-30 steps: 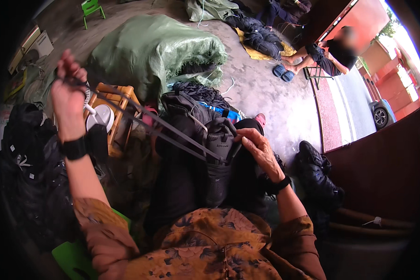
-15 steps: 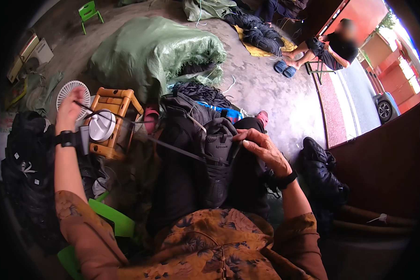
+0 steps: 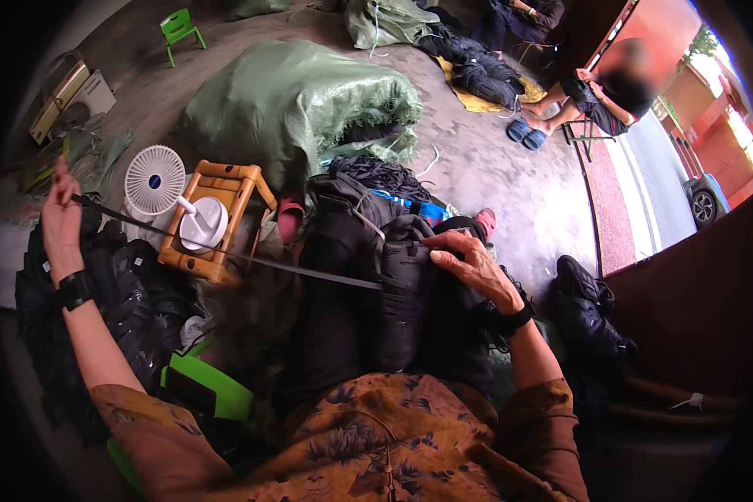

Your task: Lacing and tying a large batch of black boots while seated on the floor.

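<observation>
A black shoe [image 3: 398, 297] rests toe-toward-me on my lap between my dark-trousered thighs. A flat black shoelace [image 3: 309, 273] runs taut from the shoe across to my left hand [image 3: 61, 222], which is raised far out to the left and closed on its end. My right hand [image 3: 474, 266] grips the upper right edge of the shoe, thumb and fingers pinched on it. Beyond the shoe, a tangle of black laces [image 3: 375, 177] lies over my knees beside a blue patch of material.
A white fan [image 3: 202, 224] stands on a bamboo stool [image 3: 226, 180] left of my knees. Heaps of black shoes [image 3: 117, 293] lie at left, more [image 3: 592, 314] at right. A large green sack [image 3: 284, 100] is ahead. Two people sit at the far right.
My left hand has swung outward to the left and down, drawing the lace out longer and straighter. My right hand stays on the shoe. The view has shifted slightly.
</observation>
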### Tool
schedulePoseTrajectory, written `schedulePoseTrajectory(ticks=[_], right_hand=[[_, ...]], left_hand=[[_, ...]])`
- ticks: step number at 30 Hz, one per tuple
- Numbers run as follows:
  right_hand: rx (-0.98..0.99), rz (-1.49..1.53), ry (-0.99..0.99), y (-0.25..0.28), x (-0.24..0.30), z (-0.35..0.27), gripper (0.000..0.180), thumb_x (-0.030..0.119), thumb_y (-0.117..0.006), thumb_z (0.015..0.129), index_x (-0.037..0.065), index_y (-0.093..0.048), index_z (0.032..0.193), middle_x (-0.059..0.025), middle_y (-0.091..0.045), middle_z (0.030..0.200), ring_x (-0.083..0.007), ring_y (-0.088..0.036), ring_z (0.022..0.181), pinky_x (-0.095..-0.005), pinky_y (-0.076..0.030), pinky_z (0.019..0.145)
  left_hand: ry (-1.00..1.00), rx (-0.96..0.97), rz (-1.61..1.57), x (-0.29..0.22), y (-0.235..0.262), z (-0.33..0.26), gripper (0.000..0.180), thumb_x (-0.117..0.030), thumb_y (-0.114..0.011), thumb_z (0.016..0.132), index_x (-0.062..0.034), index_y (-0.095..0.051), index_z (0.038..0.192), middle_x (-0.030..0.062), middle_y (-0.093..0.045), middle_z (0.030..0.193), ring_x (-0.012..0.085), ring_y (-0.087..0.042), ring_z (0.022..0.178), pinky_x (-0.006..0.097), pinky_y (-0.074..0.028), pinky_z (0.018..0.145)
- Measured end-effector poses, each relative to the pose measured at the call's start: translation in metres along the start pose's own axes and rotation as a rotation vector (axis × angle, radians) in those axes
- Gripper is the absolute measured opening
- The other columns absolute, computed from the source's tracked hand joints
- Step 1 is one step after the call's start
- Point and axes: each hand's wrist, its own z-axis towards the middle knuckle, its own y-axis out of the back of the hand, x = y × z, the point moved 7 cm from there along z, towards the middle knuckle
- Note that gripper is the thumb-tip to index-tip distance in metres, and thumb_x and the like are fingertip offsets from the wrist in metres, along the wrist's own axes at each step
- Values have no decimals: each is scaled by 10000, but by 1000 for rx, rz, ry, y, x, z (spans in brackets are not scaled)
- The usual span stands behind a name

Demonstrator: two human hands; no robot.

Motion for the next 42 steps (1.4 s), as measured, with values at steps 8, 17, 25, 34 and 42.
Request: schedulePoseTrajectory(ticks=[8,17,25,34,42], right_hand=[[-159,-100,-1,0,7,1,302,298,-721,834,20,-649,927,-98,-640,844,-241,-574,775,-330,-438,790],[109,494,-195,-10,-19,12,172,191,-704,879,47,-638,948,62,-599,861,-37,-517,834,-216,-419,771],[61,528,-221,-9,-26,11,176,187,-729,858,39,-657,922,58,-613,829,-42,-523,794,-215,-426,742],[44,508,-211,-8,-27,10,173,191,-730,858,42,-661,912,59,-604,815,-37,-512,779,-210,-420,728],[37,502,-196,-9,-22,8,175,199,-728,860,45,-658,906,64,-603,814,-33,-511,783,-212,-425,736]], left_hand=[[-34,-102,617,116,-207,-96,460,-274,-518,973,16,-489,1328,78,-610,995,-18,-343,569,139,-305,509],[-390,562,1184,321,-387,-233,114,-14,-651,822,-82,-621,908,52,-613,860,210,-625,799,300,-455,664],[-458,669,1493,349,-397,-257,202,-36,-676,767,-76,-612,954,26,-532,772,186,-565,715,340,-380,676],[-516,762,1734,354,-401,-267,74,-77,-601,758,-94,-555,813,31,-472,775,163,-523,735,332,-376,696],[-467,882,1488,355,-421,-259,28,-63,-572,766,-78,-552,753,45,-503,809,198,-547,795,356,-378,734]])
